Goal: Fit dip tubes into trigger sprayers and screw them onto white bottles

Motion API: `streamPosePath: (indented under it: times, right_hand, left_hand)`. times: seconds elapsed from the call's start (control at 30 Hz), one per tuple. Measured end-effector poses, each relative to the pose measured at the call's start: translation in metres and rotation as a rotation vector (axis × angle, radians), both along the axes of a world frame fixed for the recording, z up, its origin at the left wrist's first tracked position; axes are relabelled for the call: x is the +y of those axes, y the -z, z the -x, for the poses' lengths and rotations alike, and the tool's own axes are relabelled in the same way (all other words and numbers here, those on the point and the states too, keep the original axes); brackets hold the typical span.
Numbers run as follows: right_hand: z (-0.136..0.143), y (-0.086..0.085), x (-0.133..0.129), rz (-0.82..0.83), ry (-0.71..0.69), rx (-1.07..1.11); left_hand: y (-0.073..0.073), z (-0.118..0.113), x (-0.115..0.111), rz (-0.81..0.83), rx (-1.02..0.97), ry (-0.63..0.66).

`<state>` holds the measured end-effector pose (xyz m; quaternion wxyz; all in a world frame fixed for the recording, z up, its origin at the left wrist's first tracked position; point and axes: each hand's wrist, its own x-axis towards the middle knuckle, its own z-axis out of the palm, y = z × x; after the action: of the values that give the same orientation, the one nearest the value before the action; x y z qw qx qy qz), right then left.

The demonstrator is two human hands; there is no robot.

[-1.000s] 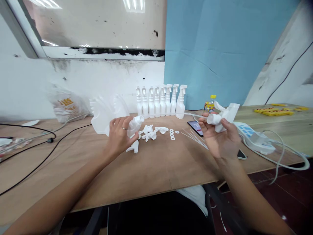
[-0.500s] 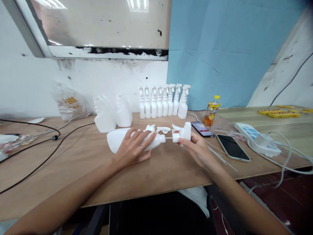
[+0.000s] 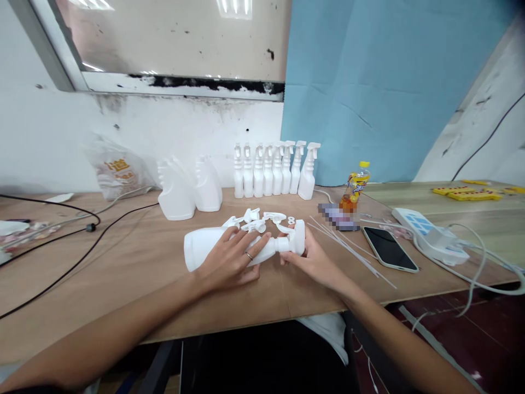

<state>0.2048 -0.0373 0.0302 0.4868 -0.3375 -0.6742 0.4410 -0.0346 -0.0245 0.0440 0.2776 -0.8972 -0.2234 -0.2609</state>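
Observation:
My left hand is wrapped round a white plastic bottle that lies on its side, its base to the left and its neck to the right. A white spray head sits against the bottle's neck, and my right hand holds it by the collar. The thin tube seen on it before is hidden now. Loose white spray heads and small white rings lie just behind the bottle. Several thin white tubes lie to the right of my right hand.
Upright spray bottles stand in a row by the wall, with larger white bottles to their left. On the right are a drink bottle, a phone and a power strip with cables. A plastic bag sits at the back left.
My right hand has brought the spray head left and down to the bottle's neck, closing the gap. The bottle and my left hand have shifted slightly right and toward me.

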Motion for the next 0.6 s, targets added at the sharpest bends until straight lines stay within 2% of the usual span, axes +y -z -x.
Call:
streamPosePath:
  times: [0.13,0.23,0.6]
  right_hand:
    - [-0.0006,0.0039,0.0014,-0.008,0.105,-0.079]
    - [-0.0023,0.0054,0.0015,-0.095,0.109,-0.120]
    - [-0.0043,0.0001,-0.0018,-0.057,0.088,-0.158]
  left_hand:
    - [0.0012,-0.0005,-0.0026,0.006,0.016,-0.006]
    - [0.0020,-0.0001,-0.0020,0.016,0.009,-0.009]
    - [0.0034,-0.0017,-0.0046,0.043,0.001,0.010]
